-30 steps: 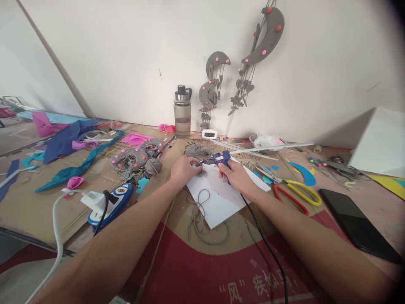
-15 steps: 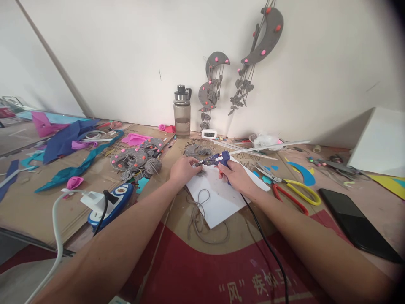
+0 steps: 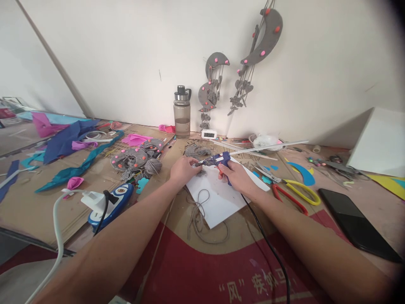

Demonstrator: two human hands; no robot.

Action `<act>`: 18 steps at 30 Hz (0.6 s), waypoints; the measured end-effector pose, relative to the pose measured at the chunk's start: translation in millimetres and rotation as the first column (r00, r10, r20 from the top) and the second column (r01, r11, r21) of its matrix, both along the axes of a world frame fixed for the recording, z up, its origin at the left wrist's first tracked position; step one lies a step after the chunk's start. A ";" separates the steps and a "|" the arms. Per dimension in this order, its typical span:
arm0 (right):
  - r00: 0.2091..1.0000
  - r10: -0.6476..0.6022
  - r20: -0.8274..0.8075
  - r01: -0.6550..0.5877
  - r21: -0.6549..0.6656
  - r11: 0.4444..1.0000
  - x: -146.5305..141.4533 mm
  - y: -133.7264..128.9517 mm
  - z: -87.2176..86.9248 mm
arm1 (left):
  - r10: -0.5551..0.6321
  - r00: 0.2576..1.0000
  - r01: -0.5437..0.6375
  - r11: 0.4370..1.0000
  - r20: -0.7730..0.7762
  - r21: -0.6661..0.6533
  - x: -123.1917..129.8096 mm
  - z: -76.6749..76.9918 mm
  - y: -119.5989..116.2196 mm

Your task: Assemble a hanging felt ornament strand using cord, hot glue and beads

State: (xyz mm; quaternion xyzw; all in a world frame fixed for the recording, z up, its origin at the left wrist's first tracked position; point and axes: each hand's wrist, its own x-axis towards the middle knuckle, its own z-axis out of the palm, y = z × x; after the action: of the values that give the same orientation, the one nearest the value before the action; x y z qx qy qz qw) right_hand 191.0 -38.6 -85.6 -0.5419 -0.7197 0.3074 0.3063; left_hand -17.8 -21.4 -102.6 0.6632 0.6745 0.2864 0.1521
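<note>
A blue hot glue gun is gripped in my right hand, its nozzle pointing left and a long clear glue stick jutting from its back. My left hand is closed at the nozzle end, fingers pinched by a small grey piece whose shape is partly hidden. Both hands are over a white sheet of paper. Loose grey yarn trails in loops across the paper's left edge and the cardboard.
Scissors and a black phone lie at the right. On the left are a blue power strip and grey moon shapes with yarn. A water bottle stands by the wall, where moon hangings are hung. The gun's black cord runs toward me.
Almost nothing differs. Both hands and the glue gun keep the same place over the paper; the view has shifted very slightly.
</note>
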 end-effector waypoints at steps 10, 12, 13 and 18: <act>1.000 -0.025 0.007 0.025 -0.010 1.000 -4.1 0.0 2.8 | -0.003 1.000 0.003 1.000 -0.006 0.022 0.0 -1.4 1.1; 1.000 -0.027 0.002 0.027 -0.009 1.000 -3.0 -0.1 3.2 | -0.001 1.000 0.001 1.000 -0.007 0.018 0.2 -0.8 0.6; 1.000 -0.027 -0.004 0.027 -0.010 1.000 -2.6 -0.3 3.5 | -0.002 1.000 0.002 1.000 -0.008 0.015 0.2 -0.4 0.5; 0.998 -0.033 -0.054 0.032 -0.018 0.999 -4.4 -1.3 4.3 | -0.008 1.000 0.008 1.000 -0.007 0.001 0.1 0.4 0.3</act>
State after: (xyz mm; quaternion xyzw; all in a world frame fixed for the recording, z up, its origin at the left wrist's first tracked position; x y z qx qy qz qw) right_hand 186.6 -39.9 -81.3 -0.5476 -0.6995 0.3233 0.3260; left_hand -17.7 -21.2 -102.2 0.6669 0.6722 0.2839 0.1508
